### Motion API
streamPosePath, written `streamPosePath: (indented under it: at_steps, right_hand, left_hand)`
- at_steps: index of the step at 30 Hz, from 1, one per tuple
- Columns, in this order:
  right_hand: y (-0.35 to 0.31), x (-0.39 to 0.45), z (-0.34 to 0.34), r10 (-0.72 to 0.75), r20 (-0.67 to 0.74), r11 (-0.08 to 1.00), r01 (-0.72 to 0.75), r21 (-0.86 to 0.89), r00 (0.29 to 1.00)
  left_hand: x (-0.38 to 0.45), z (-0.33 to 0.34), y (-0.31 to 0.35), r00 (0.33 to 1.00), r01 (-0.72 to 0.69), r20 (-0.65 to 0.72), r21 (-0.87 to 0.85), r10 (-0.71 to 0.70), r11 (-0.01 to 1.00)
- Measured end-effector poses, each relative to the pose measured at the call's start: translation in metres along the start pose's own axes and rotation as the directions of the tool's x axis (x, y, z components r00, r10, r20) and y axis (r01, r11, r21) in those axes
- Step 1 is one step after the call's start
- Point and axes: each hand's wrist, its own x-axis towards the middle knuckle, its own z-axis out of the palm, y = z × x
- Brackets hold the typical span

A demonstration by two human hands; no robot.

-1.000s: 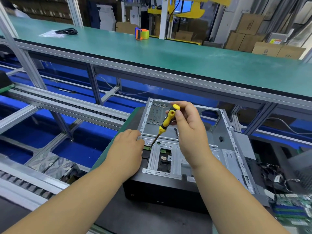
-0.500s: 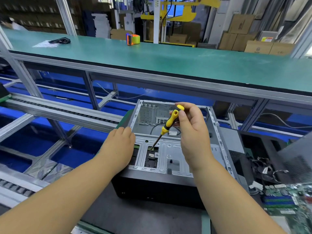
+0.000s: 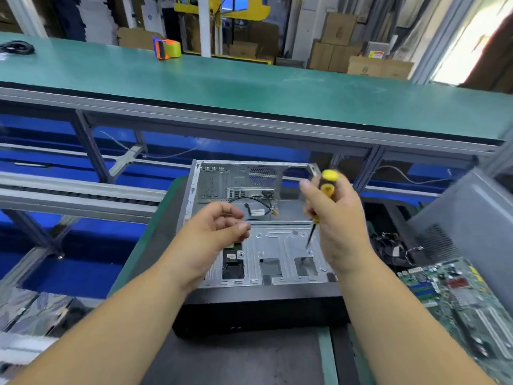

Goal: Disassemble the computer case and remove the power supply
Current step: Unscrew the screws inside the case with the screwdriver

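Computer case (image 3: 249,245) — lies open on its side on the dark desk (image 3: 249,357), black front panel toward the person. Judged heavy, stiff sheet metal with sharp rims; best held by the outer frame edges. Power supply not identifiable inside. Right hand (image 3: 337,226) — grip curled round a yellow-and-black screwdriver (image 3: 326,190), tip pointing down over the bracket. Left hand (image 3: 213,232): fingers loosely curled, holding nothing visible. Circuit board (image 3: 455,295) lies to the right.

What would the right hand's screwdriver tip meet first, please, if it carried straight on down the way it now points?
Most likely the grey metal bracket inside the case. The right hand holds the screwdriver tip-down, just over the bracket near a cut-out. Depth is blurred, so it may already touch.
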Motion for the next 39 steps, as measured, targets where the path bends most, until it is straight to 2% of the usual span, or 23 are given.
streamPosePath:
  at_steps: [4, 6, 8, 13, 17, 21, 25, 28, 30, 32, 34, 39]
  right_hand:
    - [-0.001, -0.008, -0.01, 0.09, -0.213, 0.977, -0.128, -0.17, 0.973]
    - [-0.004, -0.014, -0.02, 0.085, -0.276, 0.932, -0.174, -0.318, 0.957]
    - [-0.004, -0.023, -0.032, 0.072, -0.298, 0.921, -0.178, -0.346, 0.952]
    - [0.005, -0.049, -0.065, 0.033, -0.218, 0.952, -0.097, -0.292, 0.975]
    - [0.01, -0.058, -0.094, 0.083, -0.118, 0.977, -0.105, -0.185, 0.989]
    - [0.009, -0.058, -0.13, 0.059, -0.083, 0.982, -0.073, -0.175, 0.995]
    - [0.012, -0.057, -0.175, 0.081, -0.039, 0.984, -0.086, -0.158, 0.996]
    - [0.017, -0.06, -0.207, 0.087, -0.035, 0.979, -0.092, -0.181, 0.996]
    - [0.023, -0.063, -0.224, 0.092, -0.013, 0.975, -0.093, -0.204, 0.996]
    - [0.03, -0.065, -0.237, 0.09, 0.02, 0.972, -0.083, -0.221, 0.996]
    - [0.037, -0.066, -0.247, 0.089, 0.061, 0.963, -0.07, -0.26, 0.994]
    - [0.06, -0.065, -0.266, 0.126, 0.132, 0.95, -0.081, -0.301, 0.983]
  left_hand:
    - [0.007, 0.026, 0.0, 0.992, -0.032, 0.123, 0.009, 0.031, 0.999]
    - [0.009, 0.04, -0.001, 0.98, -0.039, 0.195, 0.061, 0.026, 0.997]
    - [0.01, 0.052, -0.004, 0.968, -0.048, 0.251, 0.139, 0.012, 0.989]
    - [0.01, 0.085, -0.014, 0.945, -0.055, 0.325, 0.255, -0.032, 0.965]
    - [0.011, 0.125, -0.021, 0.942, 0.08, 0.309, 0.172, -0.131, 0.982]
    - [0.017, 0.171, -0.026, 0.935, 0.216, 0.266, 0.105, -0.236, 0.971]
    - [0.018, 0.218, -0.037, 0.933, 0.284, 0.199, 0.099, -0.299, 0.954]
    - [0.015, 0.246, -0.048, 0.93, 0.275, 0.203, 0.168, -0.306, 0.947]
    - [0.014, 0.258, -0.053, 0.946, 0.217, 0.177, 0.276, -0.272, 0.936]
    - [0.014, 0.266, -0.058, 0.975, 0.103, 0.124, 0.488, -0.185, 0.867]
    - [0.012, 0.274, -0.06, 0.988, 0.01, 0.108, 0.664, -0.109, 0.747]
    - [0.009, 0.287, -0.064, 0.983, -0.125, 0.174, 0.863, -0.056, 0.49]
